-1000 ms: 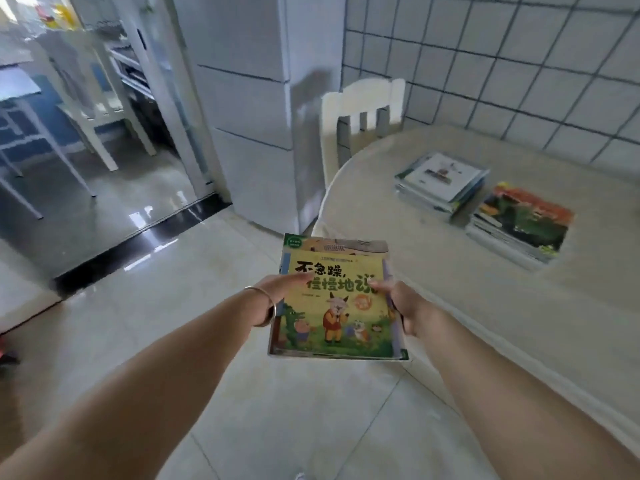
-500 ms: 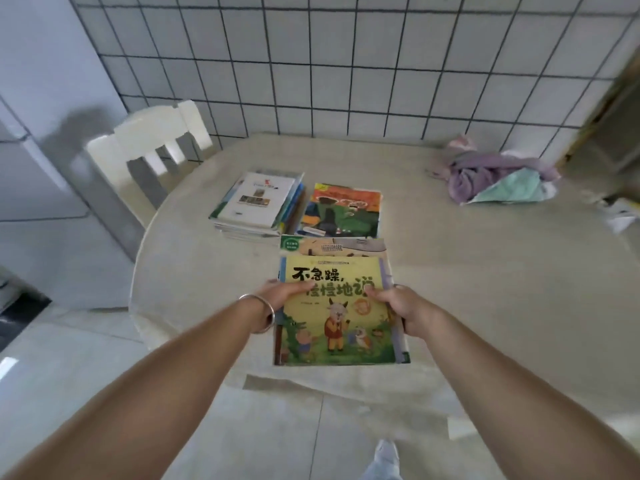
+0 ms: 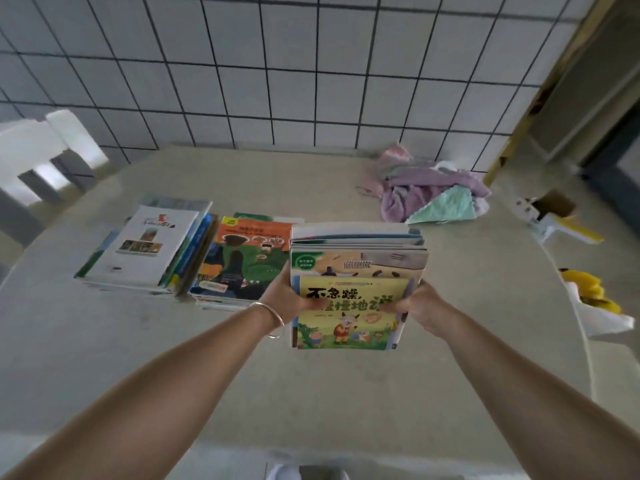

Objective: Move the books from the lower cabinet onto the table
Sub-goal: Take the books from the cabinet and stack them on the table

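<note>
A: The books (image 3: 356, 271), where are they and what have the fingers got?

B: A stack of picture books (image 3: 356, 271), held over the table (image 3: 138, 358). The left hand (image 3: 289, 299) grips its left edge, thumb curled onto the yellow cover of the top book; the right hand (image 3: 417, 306) grips the right edge the same way, thumb on the cover, fingers wrapped under and out of sight.

A: Is the stack touching the table?

B: I cannot tell; the near edge looks lifted, and the far edge is hidden by the stack itself.

A: What is beside it?

B: Just left of it lies a pile topped by an orange and green book (image 3: 242, 261), and left of that another pile topped by a white book (image 3: 145, 247). The two piles sit side by side, close to touching.

A: Anything on the wrists?

B: A thin silver bangle (image 3: 272, 317) on the left wrist.

A: And further out?

B: A heap of purple and mint cloth (image 3: 433, 195) at the far right of the table, well apart from the books. A white chair (image 3: 45, 147) stands at the far left, against a tiled wall (image 3: 277, 64). Something yellow (image 3: 588, 289) lies off the table's right edge, blurred.
</note>
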